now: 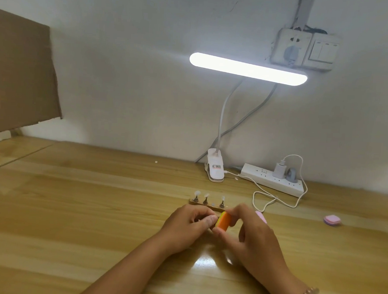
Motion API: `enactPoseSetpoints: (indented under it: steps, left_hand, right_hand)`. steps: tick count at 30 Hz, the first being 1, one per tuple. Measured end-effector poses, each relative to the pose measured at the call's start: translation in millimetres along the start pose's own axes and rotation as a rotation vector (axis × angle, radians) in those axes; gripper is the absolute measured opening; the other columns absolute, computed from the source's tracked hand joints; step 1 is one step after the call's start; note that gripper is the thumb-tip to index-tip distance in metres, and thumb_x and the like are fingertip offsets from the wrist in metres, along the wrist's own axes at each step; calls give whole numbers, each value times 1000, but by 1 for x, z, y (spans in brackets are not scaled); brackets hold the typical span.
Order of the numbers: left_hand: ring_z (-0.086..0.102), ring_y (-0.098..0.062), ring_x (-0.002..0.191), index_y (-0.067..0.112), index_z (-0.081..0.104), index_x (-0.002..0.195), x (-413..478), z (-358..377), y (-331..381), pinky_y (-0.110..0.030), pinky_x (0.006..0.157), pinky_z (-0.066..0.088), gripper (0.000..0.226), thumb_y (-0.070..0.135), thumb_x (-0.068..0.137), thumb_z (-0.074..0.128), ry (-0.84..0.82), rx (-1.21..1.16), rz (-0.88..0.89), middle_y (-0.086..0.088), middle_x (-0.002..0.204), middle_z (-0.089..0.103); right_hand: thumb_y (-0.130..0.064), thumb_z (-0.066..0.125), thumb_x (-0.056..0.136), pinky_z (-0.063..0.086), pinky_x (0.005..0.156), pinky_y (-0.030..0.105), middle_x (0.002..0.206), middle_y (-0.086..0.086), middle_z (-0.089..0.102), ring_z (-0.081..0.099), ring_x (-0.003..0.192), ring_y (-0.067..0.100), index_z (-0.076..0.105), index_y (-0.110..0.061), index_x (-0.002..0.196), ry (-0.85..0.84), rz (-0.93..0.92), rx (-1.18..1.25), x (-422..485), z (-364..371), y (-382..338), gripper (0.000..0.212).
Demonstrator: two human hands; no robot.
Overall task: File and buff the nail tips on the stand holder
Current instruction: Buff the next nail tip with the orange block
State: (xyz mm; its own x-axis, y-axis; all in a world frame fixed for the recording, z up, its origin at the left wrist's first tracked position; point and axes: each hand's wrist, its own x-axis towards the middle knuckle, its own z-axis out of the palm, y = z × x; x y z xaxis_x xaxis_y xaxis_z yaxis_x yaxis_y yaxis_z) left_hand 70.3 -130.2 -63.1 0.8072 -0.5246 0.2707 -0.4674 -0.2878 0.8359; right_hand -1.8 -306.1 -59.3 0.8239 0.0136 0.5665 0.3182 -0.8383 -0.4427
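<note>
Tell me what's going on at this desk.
Buffing, it seems. The right hand holds an orange buffer block against a small piece pinched in the left hand, mostly hidden. Three nail tips stand on the wooden stand holder just behind the hands, with one spot vacant.

Left hand (pixel 190 224): at 6 o'clock of the view's centre, fingers curled, thumb and forefinger pinching a small piece (pixel 212 227) too blurred to name.
Right hand (pixel 251 233): at 3 o'clock of the left, gripping an orange buffer block (pixel 223 221) against the left thumb.
Stand holder (pixel 207 206): on the wooden table (pixel 71 207), 12 o'clock of the hands; three nail tips (pixel 206 195) upright on pegs.
Lamp (pixel 247 69): lit, 12 o'clock of the holder.
Power strip (pixel 275 180): 2 o'clock of the hands.
</note>
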Motion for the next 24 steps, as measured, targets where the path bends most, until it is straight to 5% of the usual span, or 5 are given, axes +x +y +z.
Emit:
enactPoseSetpoints:
  steps: [13,17,20,24]
  left_hand:
    - [67,-12,89,36,72,86,1,0,0,-47,90,52,20,33,96,55,-11,36,-9,16,82,73]
    - [65,-11,84,38,71,86,1,-1,0,-48,86,54,21,30,99,57,-4,51,-14,18,79,69]
    - [67,-12,89,42,69,81,0,0,3,-48,89,52,21,36,95,54,-13,53,-9,18,82,72]
    - [66,-17,86,42,68,84,0,-1,-1,-50,86,54,24,28,98,56,-6,82,-17,19,79,68]
  right_hand:
    - [-65,68,70,45,63,29,81,-16,63,51,60,11,58,-32,87,60,105,100,6,-2,1,39]
    - [-65,67,68,46,61,28,82,-18,61,53,62,10,57,-33,87,-56,45,89,0,2,-5,39]
    - [-69,63,69,45,64,28,81,-18,61,50,61,10,58,-32,89,66,112,74,5,-1,0,43]
    - [-66,64,71,46,63,25,84,-19,62,54,65,9,57,-34,89,-48,52,71,0,1,-3,38]
